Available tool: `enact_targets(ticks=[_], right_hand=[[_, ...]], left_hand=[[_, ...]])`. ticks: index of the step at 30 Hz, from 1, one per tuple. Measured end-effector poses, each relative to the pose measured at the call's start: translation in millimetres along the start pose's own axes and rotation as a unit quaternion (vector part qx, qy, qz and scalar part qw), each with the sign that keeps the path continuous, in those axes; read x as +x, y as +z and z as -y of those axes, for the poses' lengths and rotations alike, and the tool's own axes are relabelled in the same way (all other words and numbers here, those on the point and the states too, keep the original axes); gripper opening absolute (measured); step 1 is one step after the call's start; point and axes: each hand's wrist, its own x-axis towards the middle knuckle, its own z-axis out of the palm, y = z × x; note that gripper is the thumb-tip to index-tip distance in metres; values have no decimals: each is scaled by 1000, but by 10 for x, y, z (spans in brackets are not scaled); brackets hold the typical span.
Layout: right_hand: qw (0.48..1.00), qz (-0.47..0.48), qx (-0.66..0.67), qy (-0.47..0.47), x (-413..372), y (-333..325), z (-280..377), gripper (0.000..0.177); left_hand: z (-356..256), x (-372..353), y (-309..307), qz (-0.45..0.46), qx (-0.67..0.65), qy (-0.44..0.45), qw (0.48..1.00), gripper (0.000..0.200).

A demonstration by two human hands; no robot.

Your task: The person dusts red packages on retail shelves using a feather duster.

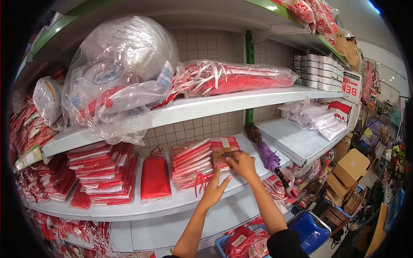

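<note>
On the middle shelf, my left hand (pixel 213 190) is held upright at the front edge of a stack of red and white plastic-wrapped packets (pixel 190 165). Its fingers are stretched out and the thumb stands apart. Just right of it, my right hand (pixel 242 164) reaches over a smaller pile of red packets (pixel 228 142) with a brownish patch on top. The right fingers are bent together over this pile, at a small dark thing too small to name. Red ribbon (pixel 201 181) hangs at the stack's front. A flat red packet (pixel 155 177) lies farther left.
A purple umbrella-like bundle (pixel 267 151) leans right of my hands. Tall packet stacks (pixel 101 172) stand at left. Above, the upper shelf (pixel 232 102) carries a big clear plastic bag (pixel 124 64) and bagged red cloth (pixel 241 81). A blue basket (pixel 221 245) sits below.
</note>
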Motion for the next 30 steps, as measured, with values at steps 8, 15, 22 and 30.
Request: enact_targets(ticks=[8, 15, 22, 30], right_hand=[[991, -62, 0, -116, -117, 304, -195, 27], [992, -42, 50, -112, -128, 219, -163, 24], [977, -83, 82, -178, -78, 181, -178, 35], [961, -48, 169, -213, 132, 210, -346, 38]], left_hand=[[66, 8, 23, -9, -53, 5, 999, 73], [-46, -34, 20, -21, -23, -15, 999, 69], [110, -5, 52, -31, -69, 8, 997, 71], [-3, -44, 17, -15, -27, -6, 999, 65]])
